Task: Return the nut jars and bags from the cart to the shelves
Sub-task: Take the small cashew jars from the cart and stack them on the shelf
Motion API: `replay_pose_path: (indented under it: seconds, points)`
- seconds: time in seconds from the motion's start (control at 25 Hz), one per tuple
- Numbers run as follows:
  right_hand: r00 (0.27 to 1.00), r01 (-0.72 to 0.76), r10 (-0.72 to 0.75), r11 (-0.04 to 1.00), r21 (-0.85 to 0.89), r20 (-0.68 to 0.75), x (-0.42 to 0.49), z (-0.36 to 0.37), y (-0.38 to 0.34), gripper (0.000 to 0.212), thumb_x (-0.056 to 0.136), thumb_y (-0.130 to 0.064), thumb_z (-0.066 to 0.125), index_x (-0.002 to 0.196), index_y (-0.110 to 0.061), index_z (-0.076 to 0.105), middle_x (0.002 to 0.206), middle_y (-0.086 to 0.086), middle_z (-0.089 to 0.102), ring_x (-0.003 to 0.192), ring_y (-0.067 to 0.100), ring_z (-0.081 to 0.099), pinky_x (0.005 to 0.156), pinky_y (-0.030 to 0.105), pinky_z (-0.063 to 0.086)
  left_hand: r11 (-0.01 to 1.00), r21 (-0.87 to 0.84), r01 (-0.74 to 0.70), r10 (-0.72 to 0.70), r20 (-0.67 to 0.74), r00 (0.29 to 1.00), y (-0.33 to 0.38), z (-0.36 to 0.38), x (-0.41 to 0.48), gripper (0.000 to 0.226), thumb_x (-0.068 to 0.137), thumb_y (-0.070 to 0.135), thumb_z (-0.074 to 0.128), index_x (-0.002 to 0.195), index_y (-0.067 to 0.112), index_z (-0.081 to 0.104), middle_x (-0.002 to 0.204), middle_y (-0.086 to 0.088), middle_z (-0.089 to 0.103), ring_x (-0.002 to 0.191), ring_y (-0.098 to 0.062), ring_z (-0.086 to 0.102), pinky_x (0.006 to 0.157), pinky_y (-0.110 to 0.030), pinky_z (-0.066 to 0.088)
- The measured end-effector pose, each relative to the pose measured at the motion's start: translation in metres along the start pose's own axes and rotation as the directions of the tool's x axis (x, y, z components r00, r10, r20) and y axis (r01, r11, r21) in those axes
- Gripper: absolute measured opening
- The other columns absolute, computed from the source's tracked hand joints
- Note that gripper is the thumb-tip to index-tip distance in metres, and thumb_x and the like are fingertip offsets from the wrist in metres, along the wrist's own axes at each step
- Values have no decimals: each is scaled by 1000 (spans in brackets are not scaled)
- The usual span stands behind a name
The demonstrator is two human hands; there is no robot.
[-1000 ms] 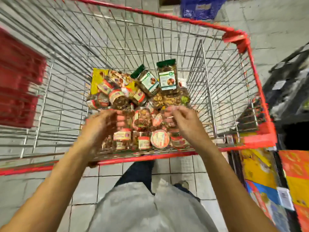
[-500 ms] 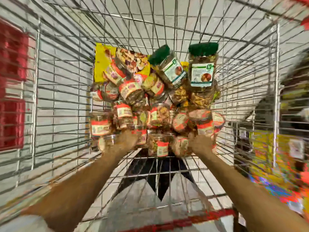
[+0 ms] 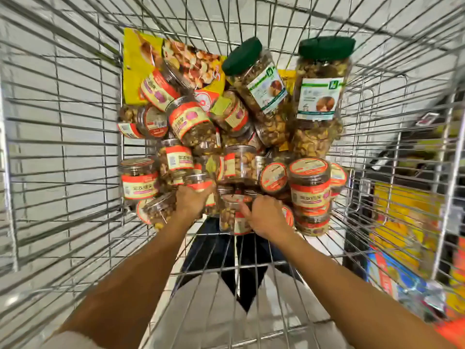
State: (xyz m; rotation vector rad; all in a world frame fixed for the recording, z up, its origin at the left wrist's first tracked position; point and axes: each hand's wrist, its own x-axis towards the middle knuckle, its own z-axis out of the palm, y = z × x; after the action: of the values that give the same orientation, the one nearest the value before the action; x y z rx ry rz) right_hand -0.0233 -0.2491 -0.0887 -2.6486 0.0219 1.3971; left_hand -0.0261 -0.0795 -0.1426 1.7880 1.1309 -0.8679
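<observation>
Many jars (image 3: pixel 191 122) and a yellow bag (image 3: pixel 139 69) fill the cart (image 3: pixel 63 147), so nearly all seems left. At its near edge your left hand (image 3: pixel 192 204) curls round a small jar (image 3: pixel 200 182), your right hand (image 3: pixel 266 217) round a second jar (image 3: pixel 230 215).

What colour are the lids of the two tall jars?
Dark green lids on both tall jars; head view shows them best.

Shop (wire cart (image 3: pixel 75 119) of nut jars (image 3: pixel 310 190))
</observation>
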Motion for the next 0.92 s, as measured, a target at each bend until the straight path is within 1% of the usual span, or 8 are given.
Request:
replay_pose_path:
  seconds: [0.12,0.24,0.36,0.48,0.68,0.76,0.84,0.92]
  points:
    - [989,-6,40,973,-231,142,3,27,-31,79,87,-70,25,125,-7,55,132,22,49,123,39,41,102,51,24,996,-85,-39,41,20,999,-4,-1,1,61,76,32,77,120,-4,56,119,-23,62,111,-35,59,95,-46,48]
    - [985,-157,168,964,-212,32,4,53,-53,90,86,-66,38,142,3,27,148,31,22,136,48,19,112,57,7,992,-112,-66,64,-14,998,-6,0,2,58,72,34,80,114,-1,60,114,-18,65,107,-31,62,95,-42,49]
    - [960,-259,261,965,32,-96,16,65,-51,102,85,-55,53,142,12,1,149,28,17,139,41,17,114,49,6,999,21,-45,46,-76,996,-4,-5,2,60,72,54,72,107,5,67,108,-12,68,101,-29,63,90,-36,50]
    - [945,-260,310,906,334,-106,34,52,-47,115,71,-52,72,142,10,6,142,23,29,128,37,34,109,44,23,996,10,-88,88,-12,996,4,-24,-1,47,76,57,66,95,14,70,95,-5,68,91,-23,62,72,-23,43]
    - [998,-62,49,625,778,40,12,-10,-30,80,61,-34,86,122,-1,46,122,11,57,115,27,53,98,38,45,962,-271,-22,112,322,940,38,-70,-36,46,83,54,59,110,17,67,111,-8,68,101,-24,64,93,-35,50]
    - [997,56,-76,498,865,-21,-20,-56,-15,52,61,-29,86,100,-14,55,99,-1,66,97,18,61,79,24,51,948,-314,-53,193,433,881,66,-91,-58,34,87,47,55,95,18,71,91,-5,72,83,-20,69,75,-30,57]
    - [988,136,-105,299,945,-109,-62,-101,5,67,53,-35,88,108,-18,54,97,-1,68,88,15,65,71,22,51,916,-389,-93,289,485,826,99,-105,-88,29,84,41,57,79,20,76,77,1,74,68,-14,70,63,-29,59]
    - [969,234,-85,18,972,-231,-108,-133,30,83,43,-40,90,113,-11,56,92,3,71,77,13,69,65,26,55,852,-513,-102,398,509,763,132,-105,-120,25,72,40,63,77,19,76,81,1,73,79,-13,67,82,-33,54]
